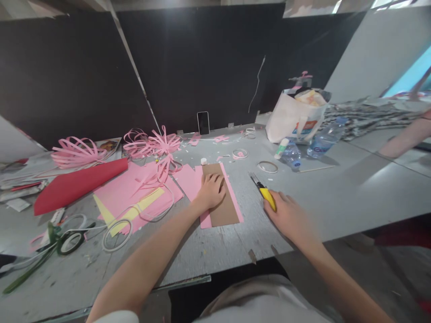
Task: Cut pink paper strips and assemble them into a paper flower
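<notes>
Brown card [220, 195] flat on pink paper [188, 179], mid-table [336, 188]. Left hand [211, 190] on card, fingers together, pressed flat. Right hand [289, 217] right of card, fingers clamped on yellow knife [264, 190]. Tape ring [267, 167] beyond knife.

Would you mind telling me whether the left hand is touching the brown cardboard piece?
Touching. The head view shows the left hand pressed flat on the brown cardboard, fingers spread over its top, with no gap visible.
</notes>
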Tool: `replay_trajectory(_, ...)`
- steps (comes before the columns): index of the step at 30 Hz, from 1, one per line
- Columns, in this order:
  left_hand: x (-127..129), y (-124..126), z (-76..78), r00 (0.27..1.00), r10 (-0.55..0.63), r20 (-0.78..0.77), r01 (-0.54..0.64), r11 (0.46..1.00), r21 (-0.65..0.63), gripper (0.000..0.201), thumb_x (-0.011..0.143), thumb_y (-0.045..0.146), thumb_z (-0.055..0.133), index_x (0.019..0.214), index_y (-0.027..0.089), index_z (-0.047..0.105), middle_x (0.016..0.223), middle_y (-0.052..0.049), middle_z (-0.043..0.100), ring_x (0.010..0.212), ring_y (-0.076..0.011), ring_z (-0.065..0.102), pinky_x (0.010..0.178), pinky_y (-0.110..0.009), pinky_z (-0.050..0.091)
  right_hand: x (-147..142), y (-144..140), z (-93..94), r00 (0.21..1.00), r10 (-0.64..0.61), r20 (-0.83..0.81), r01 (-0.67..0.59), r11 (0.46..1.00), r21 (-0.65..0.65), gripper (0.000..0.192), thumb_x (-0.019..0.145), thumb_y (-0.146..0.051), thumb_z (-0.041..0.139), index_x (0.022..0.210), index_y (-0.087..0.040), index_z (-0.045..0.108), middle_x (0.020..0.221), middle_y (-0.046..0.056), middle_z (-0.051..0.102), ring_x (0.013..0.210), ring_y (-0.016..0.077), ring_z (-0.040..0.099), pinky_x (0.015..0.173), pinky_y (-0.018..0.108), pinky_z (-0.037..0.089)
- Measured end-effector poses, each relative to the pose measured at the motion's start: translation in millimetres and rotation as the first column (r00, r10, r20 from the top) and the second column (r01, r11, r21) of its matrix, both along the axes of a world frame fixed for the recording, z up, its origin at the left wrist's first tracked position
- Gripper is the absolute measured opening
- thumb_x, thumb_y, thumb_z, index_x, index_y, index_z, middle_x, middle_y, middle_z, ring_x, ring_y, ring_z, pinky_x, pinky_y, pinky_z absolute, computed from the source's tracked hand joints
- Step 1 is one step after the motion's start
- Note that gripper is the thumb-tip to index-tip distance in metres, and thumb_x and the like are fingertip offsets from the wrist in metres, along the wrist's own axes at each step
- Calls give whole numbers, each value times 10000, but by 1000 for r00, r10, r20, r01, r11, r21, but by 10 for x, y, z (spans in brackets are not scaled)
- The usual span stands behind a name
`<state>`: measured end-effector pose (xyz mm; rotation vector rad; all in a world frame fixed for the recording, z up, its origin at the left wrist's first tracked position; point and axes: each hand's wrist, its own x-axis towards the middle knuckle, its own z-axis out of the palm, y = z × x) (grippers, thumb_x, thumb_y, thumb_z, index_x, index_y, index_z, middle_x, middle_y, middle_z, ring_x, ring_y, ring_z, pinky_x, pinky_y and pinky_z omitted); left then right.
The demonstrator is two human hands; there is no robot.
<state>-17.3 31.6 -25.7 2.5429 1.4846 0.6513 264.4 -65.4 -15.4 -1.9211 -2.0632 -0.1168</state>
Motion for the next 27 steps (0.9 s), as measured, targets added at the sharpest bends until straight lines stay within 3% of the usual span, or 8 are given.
replay_trajectory(19,33,92,-65,998,24,51,-22,999,-40,424,1007,254,495,1395,189,652,1557,-143,583,1464,-348,452,1274,-571,297,21,11,-65,1000,-2,29,2,1000,30,371,1076,-383,437,1301,-179,650,1110,139,754,955,331,684,752,410,442)
replay_trajectory(23,-18,167,-30,996,20,86,-7,990,-144,429,1000,312,572,1410,240,676,1606,-114,564,1514,-353,437,1281,-611,279,14,5,-56,999,-9,31,8,1000,25,372,1077,-384,441,1306,-173,646,1102,136,752,958,329,686,749,406,442)
replay_trajectory(27,-127,282,7,986,-38,161,80,963,-259,587,932,358,711,1508,290,618,1651,-102,528,1557,-359,419,1296,-641,265,-3,-5,-34,1000,-16,25,16,1000,23,368,1076,-385,434,1294,-178,645,1100,139,748,960,328,683,745,403,438)
